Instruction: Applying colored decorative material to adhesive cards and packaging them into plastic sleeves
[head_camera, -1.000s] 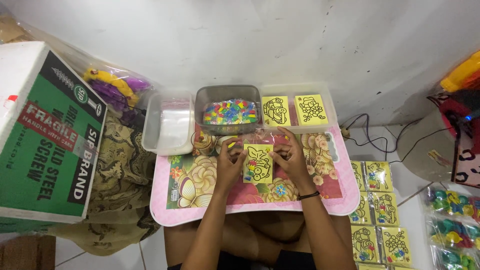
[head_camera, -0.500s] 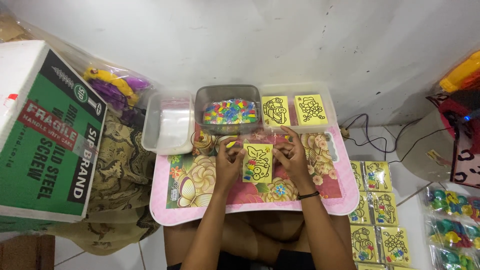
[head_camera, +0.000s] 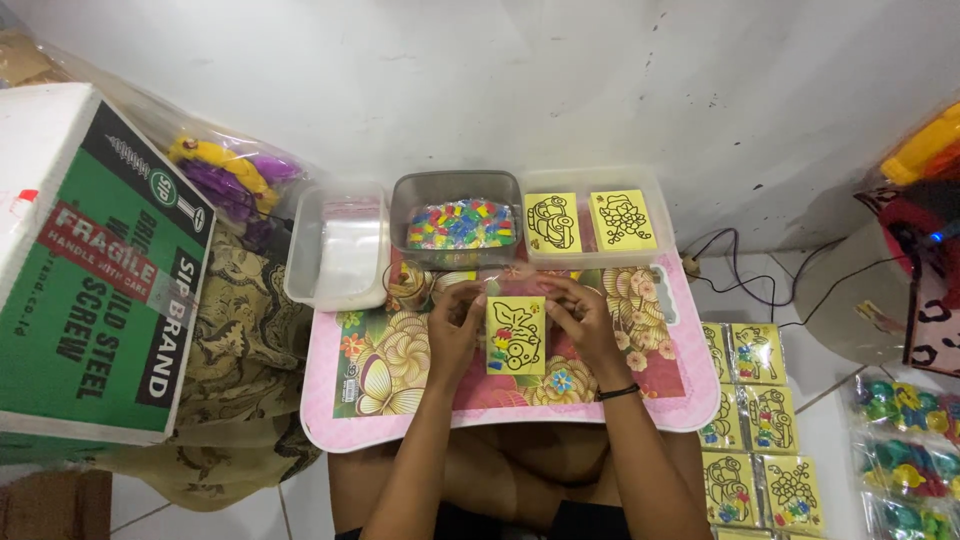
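Both hands hold a small yellow picture card (head_camera: 516, 335) with a black outline drawing, inside a clear plastic sleeve, over a pink flowered lap table (head_camera: 400, 420). My left hand (head_camera: 455, 330) grips its left edge. My right hand (head_camera: 583, 318), with a black band at the wrist, grips its top and right edge. A few coloured bits sit at the card's left side.
Behind the card stand three clear tubs: one with plastic bags (head_camera: 340, 245), one with colourful small pieces (head_camera: 458, 222), one with two yellow cards (head_camera: 592, 220). Packed yellow cards (head_camera: 755, 420) lie on the floor at right. A green and white carton (head_camera: 95, 270) stands at left.
The hands have shifted slightly on the card's top edge; the card stays in about the same place over the table.
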